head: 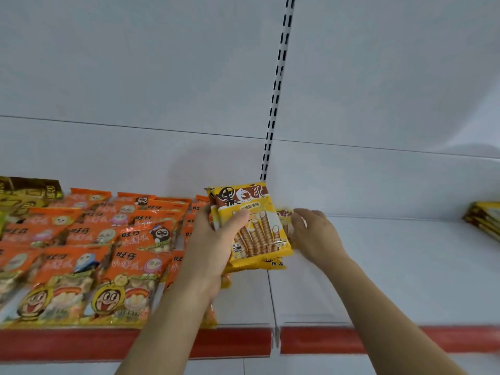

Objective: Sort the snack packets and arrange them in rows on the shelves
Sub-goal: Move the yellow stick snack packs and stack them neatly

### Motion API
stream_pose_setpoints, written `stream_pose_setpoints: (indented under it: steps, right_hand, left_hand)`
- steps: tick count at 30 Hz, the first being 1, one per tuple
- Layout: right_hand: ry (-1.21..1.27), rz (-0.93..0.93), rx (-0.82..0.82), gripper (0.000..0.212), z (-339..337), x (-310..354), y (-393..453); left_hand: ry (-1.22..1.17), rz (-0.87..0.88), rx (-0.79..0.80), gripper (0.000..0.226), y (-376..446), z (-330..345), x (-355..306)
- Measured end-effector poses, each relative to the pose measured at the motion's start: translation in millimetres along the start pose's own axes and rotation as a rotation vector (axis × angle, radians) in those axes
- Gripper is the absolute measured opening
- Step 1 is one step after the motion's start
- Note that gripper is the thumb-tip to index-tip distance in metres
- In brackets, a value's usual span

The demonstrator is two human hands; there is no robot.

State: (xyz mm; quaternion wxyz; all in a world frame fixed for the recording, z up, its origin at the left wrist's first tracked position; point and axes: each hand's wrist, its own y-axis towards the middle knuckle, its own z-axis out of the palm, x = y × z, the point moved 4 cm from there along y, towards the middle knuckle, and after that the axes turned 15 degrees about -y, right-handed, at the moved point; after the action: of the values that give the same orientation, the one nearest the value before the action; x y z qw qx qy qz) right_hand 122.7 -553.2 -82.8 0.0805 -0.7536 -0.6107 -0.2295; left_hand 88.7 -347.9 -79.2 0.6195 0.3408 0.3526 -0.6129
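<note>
My left hand (213, 239) grips a small stack of yellow wafer-roll packets (254, 228), thumb across the front packet, held tilted above the white shelf (392, 266). Just right of the stack, my right hand (313, 231) reaches to another yellow packet (284, 220) lying behind the stack; its fingers touch that packet, and the grip itself is hidden. Rows of orange snack packets (89, 247) lie overlapping on the left part of the shelf.
A red price strip (378, 339) runs along the shelf's front edge. More yellow packets (484, 220) are stacked at the far right. Dark yellow-brown packets (27, 190) sit at the back left. A slotted upright (276, 104) divides the white back panel.
</note>
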Motion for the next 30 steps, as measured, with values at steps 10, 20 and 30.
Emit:
stream_pose_setpoints:
  steps: [10,20,30]
  right_hand:
    - [0.542,-0.052,-0.049,0.010,-33.0,19.8,-63.3]
    - [0.668,0.142,-0.269,0.044,-54.3,-30.2,-32.2]
    - [0.164,-0.028,0.063,0.050,2.2,-4.1,21.7]
  left_hand:
    - [0.029,0.007,0.060,0.069,-10.5,24.3,5.5]
    - [-0.023,0.067,-0.112,0.034,-7.7,3.8,-0.9]
    - [0.058,0.026,-0.117,0.043,-3.8,-0.2,5.1]
